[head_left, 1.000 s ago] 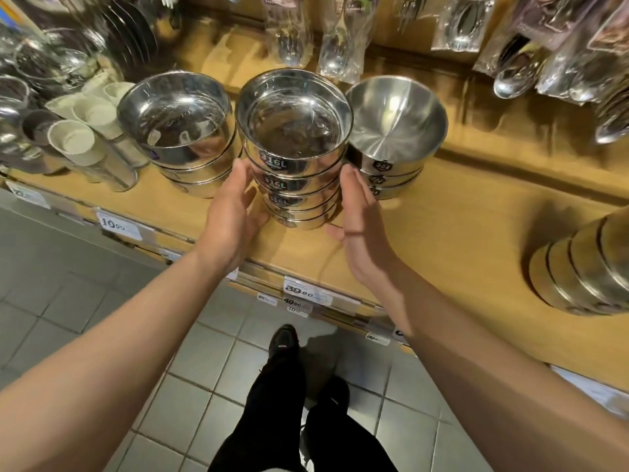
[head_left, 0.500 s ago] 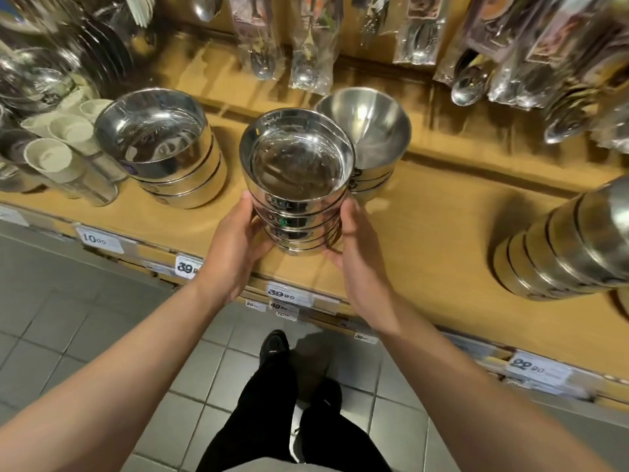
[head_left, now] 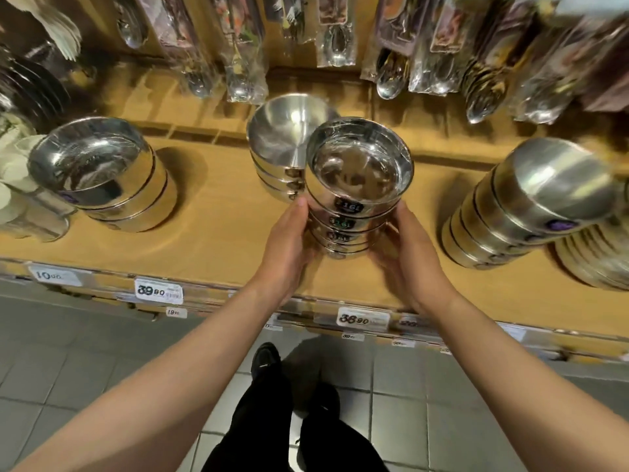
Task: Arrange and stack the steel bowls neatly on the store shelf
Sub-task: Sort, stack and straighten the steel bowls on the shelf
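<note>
Fingers [head_left: 299,212] of the left hand [head_left: 287,252] are curling round the left wall of the held stack of steel bowls [head_left: 354,206], with the thumb tip lying against the second rim from the top. Fingers [head_left: 401,216] of the right hand [head_left: 412,264] are wrapping the opposite wall, so the stack is sitting clamped between both palms. Whether the stack's base is touching the wooden shelf [head_left: 221,233] or hanging just above it cannot be told, since the lowest bowl is blurred and partly hidden by the palms.

Just beyond the left fingertips, a second stack [head_left: 282,141] is standing upright, its near side touching or almost touching the held stack. Well to the left of the left fingers, a wider stack of bowls [head_left: 102,175] is resting on the shelf. Well to the right of the right fingers, a tilted stack of bowls [head_left: 531,206] is leaning with its mouths facing away.

Nearer than both wrists, price tags [head_left: 158,290] are running along the shelf edge. Beyond all the fingers, packaged spoons [head_left: 238,63] are hanging on the back wall. Below the forearms, the person's black shoe [head_left: 265,361] is showing on the grey tiled floor [head_left: 85,362].
</note>
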Available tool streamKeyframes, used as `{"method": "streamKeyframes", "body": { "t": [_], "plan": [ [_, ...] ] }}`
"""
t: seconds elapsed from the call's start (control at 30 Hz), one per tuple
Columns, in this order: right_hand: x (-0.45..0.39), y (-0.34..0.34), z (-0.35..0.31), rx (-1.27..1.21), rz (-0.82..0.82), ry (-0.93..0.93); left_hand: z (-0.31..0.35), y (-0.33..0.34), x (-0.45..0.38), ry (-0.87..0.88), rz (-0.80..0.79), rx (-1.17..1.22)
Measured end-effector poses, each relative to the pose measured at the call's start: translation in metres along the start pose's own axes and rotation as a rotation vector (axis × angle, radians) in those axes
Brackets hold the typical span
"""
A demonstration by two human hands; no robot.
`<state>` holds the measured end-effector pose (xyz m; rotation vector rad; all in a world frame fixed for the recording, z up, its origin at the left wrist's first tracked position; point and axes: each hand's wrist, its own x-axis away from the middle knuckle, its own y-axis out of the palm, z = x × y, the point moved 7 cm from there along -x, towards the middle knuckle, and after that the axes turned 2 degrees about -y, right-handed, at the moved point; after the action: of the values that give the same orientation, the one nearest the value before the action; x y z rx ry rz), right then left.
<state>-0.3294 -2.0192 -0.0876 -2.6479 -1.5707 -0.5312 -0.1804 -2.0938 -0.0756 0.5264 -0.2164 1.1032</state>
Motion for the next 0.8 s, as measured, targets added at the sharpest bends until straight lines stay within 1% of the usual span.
{"method": "streamKeyframes", "body": {
  "t": [0.1, 0.17, 0.27, 0.37, 0.47, 0.53, 0.67, 0.73, 0.8],
  "plan": [
    [-0.007, -0.015, -0.001, 0.010, 0.038, 0.002, 0.000, 0.016, -0.004, 0.006, -0.040, 0.007],
    [-0.008, -0.017, -0.004, 0.029, 0.025, -0.018, -0.001, 0.020, -0.006, 0.014, -0.079, 0.030],
    [-0.008, -0.017, -0.007, 0.024, 0.039, -0.030, -0.001, 0.018, -0.011, 0.028, -0.076, 0.007],
    [-0.002, -0.021, 0.000, -0.040, 0.126, -0.021, -0.004, 0.009, -0.012, 0.025, -0.076, -0.035],
    [0.020, -0.025, 0.023, -0.090, 0.255, 0.056, -0.006, -0.019, -0.009, 0.007, 0.019, -0.064],
    [0.042, -0.020, 0.039, -0.067, 0.285, 0.087, -0.002, -0.044, -0.008, -0.005, 0.104, -0.052],
    [0.074, 0.016, 0.066, -0.045, 0.241, 0.213, 0.020, -0.085, -0.018, 0.006, 0.218, -0.021],
    [0.070, 0.047, 0.070, -0.065, 0.178, 0.253, 0.036, -0.096, -0.031, 0.035, 0.231, -0.042],
    [0.053, 0.081, 0.063, -0.096, 0.123, 0.226, 0.050, -0.101, -0.049, 0.064, 0.213, -0.105]
  ]
}}
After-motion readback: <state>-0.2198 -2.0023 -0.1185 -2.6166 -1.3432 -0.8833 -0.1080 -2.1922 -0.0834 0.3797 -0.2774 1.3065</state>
